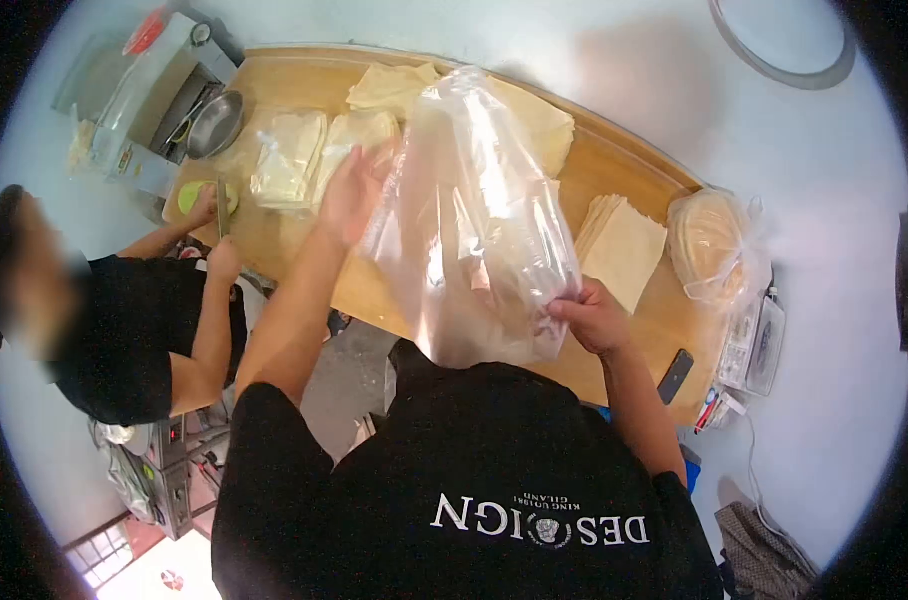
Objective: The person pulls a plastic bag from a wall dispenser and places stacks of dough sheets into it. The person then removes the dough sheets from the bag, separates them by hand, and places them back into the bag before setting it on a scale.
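Note:
A large clear plastic bag (474, 230) hangs puffed out between my hands over the table edge. My right hand (594, 315) pinches its lower right side between thumb and fingers. On the other side, my left hand (354, 195) rests against the bag with fingers stretched out and apart; its far fingertips blur into the plastic. Close to that hand lie bagged stacks of pale flat sheets (287, 165). A pale folded sheet (389, 88) is partly covered by the bag. Right of the bag sits a bare stack of pale square sheets (624, 245).
The wooden table (674, 190) runs along the wall. At its right are a knotted bag of round flat sheets (714, 245), a phone (677, 375) and a clear tray (764, 345). At left, a co-worker (144, 310) holds a knife (222, 208) by something green, near a metal bowl (215, 124).

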Motion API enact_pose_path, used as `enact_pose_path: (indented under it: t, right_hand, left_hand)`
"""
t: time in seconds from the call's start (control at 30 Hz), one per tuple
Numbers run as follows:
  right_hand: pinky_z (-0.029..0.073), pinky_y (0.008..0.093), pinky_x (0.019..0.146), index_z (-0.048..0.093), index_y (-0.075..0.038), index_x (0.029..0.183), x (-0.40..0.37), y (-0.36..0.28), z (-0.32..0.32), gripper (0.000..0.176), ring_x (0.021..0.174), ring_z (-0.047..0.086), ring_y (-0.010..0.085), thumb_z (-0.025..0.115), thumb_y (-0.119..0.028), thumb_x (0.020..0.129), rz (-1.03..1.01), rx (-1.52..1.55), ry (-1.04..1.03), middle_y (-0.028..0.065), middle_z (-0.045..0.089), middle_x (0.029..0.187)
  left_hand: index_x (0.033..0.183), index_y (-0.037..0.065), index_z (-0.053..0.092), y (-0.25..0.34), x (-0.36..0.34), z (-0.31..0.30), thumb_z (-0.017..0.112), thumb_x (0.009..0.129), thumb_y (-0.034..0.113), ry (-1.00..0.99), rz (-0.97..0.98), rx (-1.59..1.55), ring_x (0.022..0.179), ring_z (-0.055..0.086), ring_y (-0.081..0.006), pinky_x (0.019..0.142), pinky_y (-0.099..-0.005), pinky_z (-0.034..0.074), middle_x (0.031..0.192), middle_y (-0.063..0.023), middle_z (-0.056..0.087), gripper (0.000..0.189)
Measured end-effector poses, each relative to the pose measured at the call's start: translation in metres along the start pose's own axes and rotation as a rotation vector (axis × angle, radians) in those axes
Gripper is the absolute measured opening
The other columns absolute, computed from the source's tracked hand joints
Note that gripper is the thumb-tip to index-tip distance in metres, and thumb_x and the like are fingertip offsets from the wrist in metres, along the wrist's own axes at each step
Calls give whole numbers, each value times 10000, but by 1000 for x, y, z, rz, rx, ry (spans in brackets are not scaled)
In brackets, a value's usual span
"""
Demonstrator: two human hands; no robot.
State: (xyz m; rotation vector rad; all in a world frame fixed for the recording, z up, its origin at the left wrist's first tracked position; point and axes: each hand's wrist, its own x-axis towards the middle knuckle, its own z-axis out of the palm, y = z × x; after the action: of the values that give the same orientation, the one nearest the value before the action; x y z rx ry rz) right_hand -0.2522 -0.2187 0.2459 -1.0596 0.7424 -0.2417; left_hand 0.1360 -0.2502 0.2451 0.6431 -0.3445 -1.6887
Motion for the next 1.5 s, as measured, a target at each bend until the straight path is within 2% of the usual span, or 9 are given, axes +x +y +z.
enact_pose_path:
  t: [0.27, 0.43, 0.57, 0.7, 0.8, 0.9, 1.1, 1.33, 1.5]
  right_hand:
    - [541, 368, 865, 587, 18, 1160, -67, 95, -54, 316, 950, 663, 216, 628, -99, 869, -268, 719, 347, 112, 670, 1074]
    - [526, 364, 887, 575, 25, 1178, -99, 143, -64, 325, 963, 651, 198, 608, -119, 889, -223, 807, 396, 105, 663, 1095]
    - [531, 355, 857, 577, 30, 1158, -127, 198, -105, 313, 952, 646, 181, 610, -144, 900, 30, 371, 604, 98, 661, 1099]
    - [539, 341, 833, 596, 28, 1119, -160, 169, -71, 302, 918, 653, 178, 646, -150, 880, 287, 132, 685, 95, 672, 1053]
    - [535, 291, 692, 627, 13, 1054, -172, 191, -51, 261, 774, 644, 143, 673, -156, 861, -150, 622, 700, 72, 680, 935]
    - [460, 273, 565, 652, -16, 934, -199, 229, -45, 208, 604, 559, 120, 680, -206, 853, -30, 460, 523, 18, 632, 757]
    - [463, 304, 584, 652, 14, 1045, -183, 254, -15, 327, 630, 564, 135, 667, -252, 856, 189, -100, 979, 60, 668, 846]
    - [439, 276, 508, 629, -3, 985, -197, 211, 18, 248, 576, 547, 105, 639, -233, 892, -208, 626, 696, 12, 606, 721]
    - [519, 413, 620, 708, -33, 853, -208, 232, 9, 271, 609, 644, 266, 614, -286, 872, 122, -444, 1029, 131, 669, 734]
  left_hand:
    - [1463, 49, 338, -259, -119, 16, 309, 940, 660, 123, -106, -339, 1345, 385, -307, 1104, -518, 303, 1471, -132, 414, 805]
    - [1271, 12, 544, -342, -139, 20, 554, 970, 308, 251, -364, 737, 1053, 618, -251, 905, -411, 503, 1170, -120, 634, 423]
    - [1113, -5, 610, -310, -136, 11, 581, 958, 196, 683, -244, 496, 869, 646, -197, 747, -347, 539, 994, -87, 666, 256]
    - [1109, -12, 600, -283, -152, 34, 609, 935, 158, 384, -163, 49, 929, 666, -265, 839, -381, 546, 1050, -140, 666, 244]
    - [1144, 5, 575, -286, -171, 32, 677, 894, 209, 104, -331, 393, 967, 648, -276, 911, -409, 512, 1055, -145, 651, 339]
    - [1111, -28, 575, -300, -189, 4, 669, 892, 133, 216, -351, 407, 900, 656, -248, 869, -386, 537, 1008, -127, 650, 288]
    - [1028, 15, 596, -298, -197, 37, 612, 946, 191, 437, -226, 389, 668, 605, -155, 596, -302, 522, 825, -52, 624, 195]
    - [994, 36, 640, -301, -198, -7, 647, 924, 202, 290, -270, 303, 549, 527, -84, 448, -231, 379, 700, -13, 597, 180]
    - [980, 19, 651, -266, -203, 38, 687, 868, 166, 181, -354, 759, 619, 553, -99, 538, -259, 428, 740, -14, 617, 188]
